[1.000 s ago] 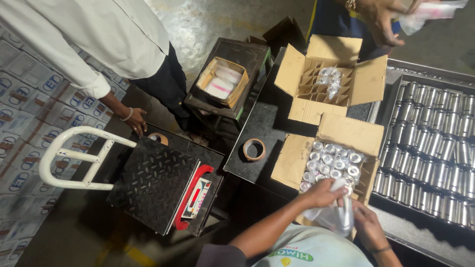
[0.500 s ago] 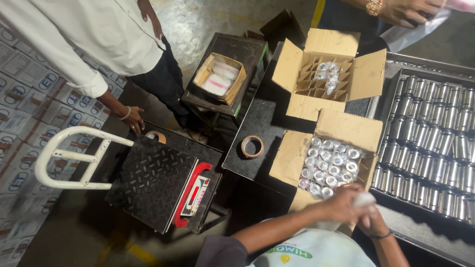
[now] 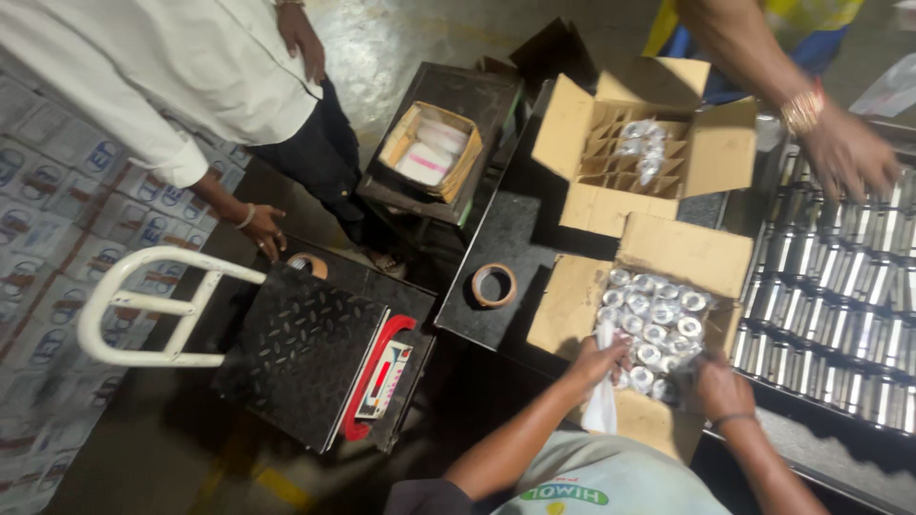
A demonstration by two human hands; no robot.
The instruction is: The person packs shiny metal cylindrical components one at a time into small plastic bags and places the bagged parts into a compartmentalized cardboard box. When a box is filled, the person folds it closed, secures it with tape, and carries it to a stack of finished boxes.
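The open cardboard box (image 3: 582,305) packed with plastic-wrapped metal cans (image 3: 654,319) sits on a dark table (image 3: 515,238), right under both hands. The left hand (image 3: 596,362) is closed around a loose end of clear plastic wrap (image 3: 601,405) at the box's near-left corner. The right hand (image 3: 722,386) rests on the cans at the near-right edge; whether it grips anything I cannot tell. Beyond the hands stands a second open box (image 3: 701,157) with dividers. Left of the left hand lies a roll of brown tape (image 3: 494,284), and farther left a platform scale (image 3: 305,348) stands on the concrete floor (image 3: 401,38). Right of the right hand, rows of cans (image 3: 840,286) fill a tray, another person's hand (image 3: 844,157) over them.
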